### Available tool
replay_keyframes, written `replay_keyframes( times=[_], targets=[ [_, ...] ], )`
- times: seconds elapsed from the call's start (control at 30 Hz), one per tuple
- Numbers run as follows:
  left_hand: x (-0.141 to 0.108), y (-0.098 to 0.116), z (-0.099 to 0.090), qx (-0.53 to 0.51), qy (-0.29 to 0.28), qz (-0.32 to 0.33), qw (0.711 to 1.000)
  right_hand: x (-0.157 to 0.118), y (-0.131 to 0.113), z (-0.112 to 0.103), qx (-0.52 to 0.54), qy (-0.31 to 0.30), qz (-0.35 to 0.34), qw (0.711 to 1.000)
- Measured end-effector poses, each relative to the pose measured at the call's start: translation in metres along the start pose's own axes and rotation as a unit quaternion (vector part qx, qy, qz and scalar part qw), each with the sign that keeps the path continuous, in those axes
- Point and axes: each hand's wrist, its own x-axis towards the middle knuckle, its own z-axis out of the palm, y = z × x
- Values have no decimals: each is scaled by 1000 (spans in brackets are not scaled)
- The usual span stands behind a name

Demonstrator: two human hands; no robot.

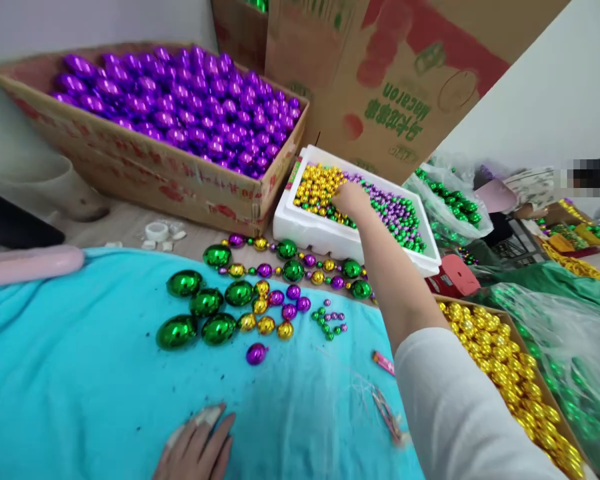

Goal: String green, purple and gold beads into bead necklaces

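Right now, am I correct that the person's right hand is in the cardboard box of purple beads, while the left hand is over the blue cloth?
Not quite: the head view shows the right hand in the white foam box of small beads, not in the cardboard box. The left hand is indeed over the blue cloth.

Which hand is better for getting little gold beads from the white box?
Probably the right hand: it reaches into the white box, at the gold beads. The left hand is farther back, over the blue cloth.
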Motion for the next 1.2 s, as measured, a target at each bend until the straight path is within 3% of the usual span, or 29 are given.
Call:
replay_keyframes(
  times=[0.1,0.23,0.37,0.47,0.6,0.7,0.8,0.9,0.97,1.1,1.2],
  targets=[
    [9,4,-11,-20,-32,-33,999,-24,0,-9,18,34,-54,998],
    [13,9,-16,-43,-77,-65,994,-107,-2,-8,118,-57,-106,986],
    [11,10,-17,-57,-94,-69,992,-220,2,40,123,-165,-127,970],
    [12,10,-17,-50,-86,-61,993,-273,7,92,47,-166,-79,982],
    [14,11,-18,-39,-81,-61,994,-292,4,132,-9,-135,-149,979],
    [13,12,-17,-39,-83,-66,994,-293,3,135,8,-111,-197,974],
    [13,12,-16,-40,-83,-71,993,-298,14,126,59,-43,-196,978],
    [13,12,-17,-51,-82,-77,992,-309,42,110,111,27,-115,987],
    [13,12,-18,-55,-81,-80,992,-322,67,99,132,35,-34,990],
    [14,12,-17,-48,-77,-72,993,-361,110,84,137,-12,71,988],
    [13,10,-16,-60,-72,-68,993,-389,126,82,125,-44,114,985]
  ],
)
